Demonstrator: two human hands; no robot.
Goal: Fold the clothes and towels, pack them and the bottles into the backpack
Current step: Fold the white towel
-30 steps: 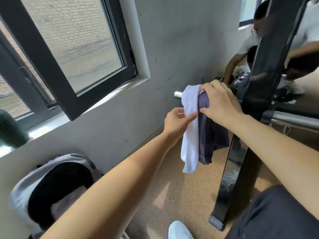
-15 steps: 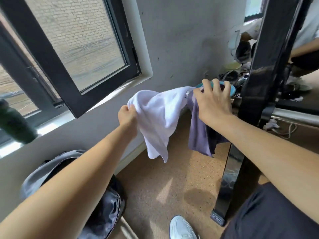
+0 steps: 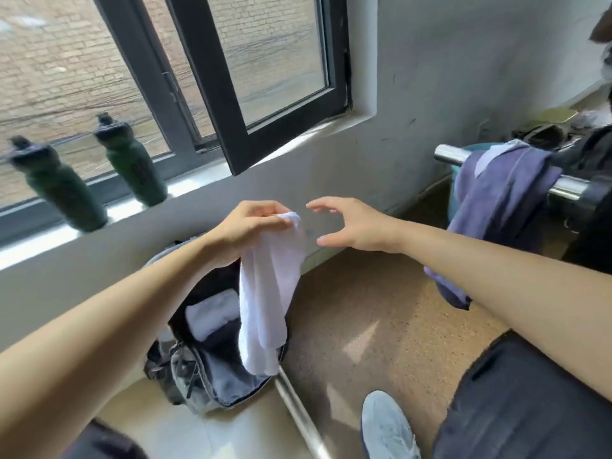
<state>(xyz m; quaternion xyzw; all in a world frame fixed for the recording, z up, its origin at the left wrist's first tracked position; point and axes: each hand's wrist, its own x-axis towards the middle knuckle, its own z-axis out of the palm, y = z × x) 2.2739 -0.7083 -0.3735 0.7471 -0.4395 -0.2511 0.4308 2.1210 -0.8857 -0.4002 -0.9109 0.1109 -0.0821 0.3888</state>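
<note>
My left hand [image 3: 246,225] pinches the top of a white towel [image 3: 268,303], which hangs down in front of the wall. Below it on the floor lies the open grey backpack [image 3: 212,369] with a folded white cloth [image 3: 210,314] inside. My right hand [image 3: 351,225] hovers just right of the towel's top, fingers spread, holding nothing. A purple garment [image 3: 500,207] is draped over a steel bar [image 3: 563,187] at the right. Two dark green bottles [image 3: 59,187] [image 3: 132,160] stand on the window sill.
An open black window frame [image 3: 238,94] juts inward above the sill. A metal tube [image 3: 298,415] lies on the floor beside the backpack. My grey shoe [image 3: 385,425] and dark shorts [image 3: 523,402] are at the lower right. Clutter sits by the far right wall.
My left hand pulled the white towel off the bar and carried it left over the backpack. My right hand left the purple garment and moved toward the towel. The view swung left.
</note>
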